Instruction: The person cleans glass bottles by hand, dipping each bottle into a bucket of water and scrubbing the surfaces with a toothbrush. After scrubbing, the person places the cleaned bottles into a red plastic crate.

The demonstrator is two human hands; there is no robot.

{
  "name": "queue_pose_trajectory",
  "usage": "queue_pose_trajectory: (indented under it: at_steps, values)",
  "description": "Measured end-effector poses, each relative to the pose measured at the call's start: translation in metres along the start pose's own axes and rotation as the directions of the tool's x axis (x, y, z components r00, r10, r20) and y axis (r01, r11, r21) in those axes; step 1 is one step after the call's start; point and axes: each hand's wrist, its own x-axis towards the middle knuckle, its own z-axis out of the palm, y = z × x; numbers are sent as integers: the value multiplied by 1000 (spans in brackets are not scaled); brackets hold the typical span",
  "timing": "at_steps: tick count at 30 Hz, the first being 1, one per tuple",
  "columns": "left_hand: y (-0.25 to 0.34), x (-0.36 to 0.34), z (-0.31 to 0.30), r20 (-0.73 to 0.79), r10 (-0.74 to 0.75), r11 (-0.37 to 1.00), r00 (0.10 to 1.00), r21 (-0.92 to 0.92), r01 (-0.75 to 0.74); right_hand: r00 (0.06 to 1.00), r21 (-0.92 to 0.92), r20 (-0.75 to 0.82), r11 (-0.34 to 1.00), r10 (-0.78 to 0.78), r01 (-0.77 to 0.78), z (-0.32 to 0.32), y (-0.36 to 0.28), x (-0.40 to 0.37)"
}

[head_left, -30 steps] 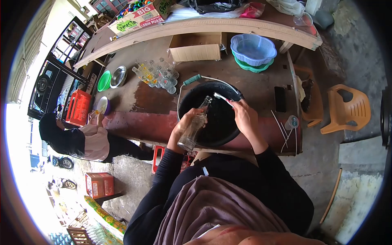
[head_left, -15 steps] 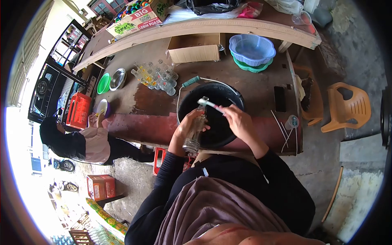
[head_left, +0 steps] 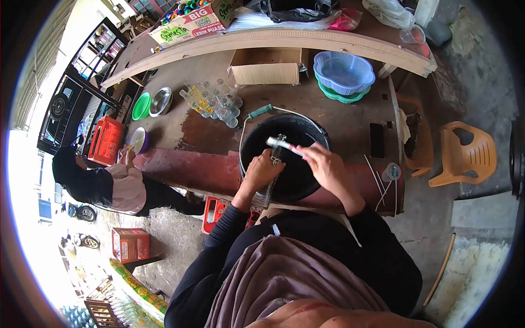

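Two hands work over a black bucket (head_left: pixel 310 183) at the near edge of the table (head_left: pixel 210 139). The left hand (head_left: pixel 263 172) is clenched around a clear glass bottle (head_left: pixel 268 190), held at a tilt over the near side of the bucket, with its neck toward the middle. The right hand (head_left: pixel 326 167) grips the handle of a white-and-pink brush (head_left: pixel 283 146) between thumb and fingers; the brush head lies across the bottle's neck end. Whether the bristles touch the glass cannot be determined.

The bucket's wire handle carries a green sleeve (head_left: pixel 260 111) and rests at the far side of the rim. Beyond it, to the left, a group of glass bottles (head_left: pixel 212 104) is placed close together. A cardboard box (head_left: pixel 267 71) is located behind, near the shelf (head_left: pixel 306 39). To the right, a blue basin (head_left: pixel 343 71) is stacked on a green basin (head_left: pixel 340 97). A black flat object (head_left: pixel 377 140) lies right of the bucket, near several white sticks (head_left: pixel 384 188) and a plastic cup (head_left: pixel 391 172).

At far left, another person (head_left: pixel 123 186) has both hands near a purple-and-white bowl (head_left: pixel 139 141), beside a red crate (head_left: pixel 106 140).
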Motion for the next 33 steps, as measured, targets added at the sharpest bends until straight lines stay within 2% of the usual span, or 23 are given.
queue_pose_trajectory:
  at_steps: [1,4,5,6,7,8,9,11,13,14,15,17,19,21,22,23,25,26,27,29,30,31,33]
  values:
    - [-1,1,0,-1,-4,1000,1000,-1,4,997,-9,70,999,-31,32,2,2,-3]
    - [-8,2,3,-10,18,1000,1000,-22,-19,992,-186,-68,976,103,-114,10,26,1]
    - [-12,2,4,9,17,981,1000,-196,-15,987,-277,-72,948,142,-156,11,37,-1]
    - [-14,3,4,27,20,933,999,-360,-9,991,-164,-94,980,94,-108,7,30,3]
    - [-15,3,5,25,16,933,1000,-360,-6,991,-45,-121,997,54,-60,3,18,4]
    - [-16,1,5,168,-12,701,986,-701,128,997,31,-72,999,11,-9,4,7,2]
    - [-18,0,5,306,21,344,952,-896,281,999,109,-28,993,-35,37,5,0,-1]
    - [-27,3,4,337,115,255,934,-919,300,998,101,61,995,-29,23,13,9,-4]
    - [-34,0,10,425,204,-76,882,-891,447,991,-122,-30,984,128,-131,16,24,-1]
    - [-40,2,18,434,260,-186,863,-854,486,991,-189,-82,975,103,-117,14,30,-2]
    - [-39,1,20,430,258,-188,865,-856,482,992,-189,-80,976,99,-112,12,24,0]
    - [-38,-3,22,383,309,-394,870,-781,484,999,134,-22,991,30,-27,5,-1,1]
    - [-41,-3,26,351,330,-456,876,-753,474,989,116,121,991,-81,67,7,-4,-3]
    - [-41,-1,27,328,435,-605,839,-584,541,998,-9,20,999,54,-53,15,10,0]
    - [-40,-2,26,330,457,-625,826,-541,562,988,-124,7,981,154,-152,14,20,3]
    - [-42,-2,26,321,452,-637,832,-537,553,991,-186,-22,973,132,-134,10,28,1]
    - [-42,-2,20,312,384,-456,869,-754,472,996,70,-53,995,77,-73,9,13,5]
    - [-40,-4,15,323,323,-320,890,-847,424,999,107,15,994,34,-35,6,-2,3]
    - [-38,-7,10,319,318,-320,892,-850,418,996,93,60,994,-64,58,4,-9,1]
    - [-32,-9,0,344,129,50,930,-939,341,999,26,33,1000,8,-8,19,9,-3]
    - [-29,-11,-6,328,131,145,936,-940,309,998,-18,-25,998,65,-65,18,16,-1]
    - [-23,-12,-11,306,135,134,942,-948,289,990,-60,-89,991,110,-116,15,25,4]
    - [-15,-16,-17,301,96,277,949,-924,265,991,-123,-72,985,113,-121,6,22,6]
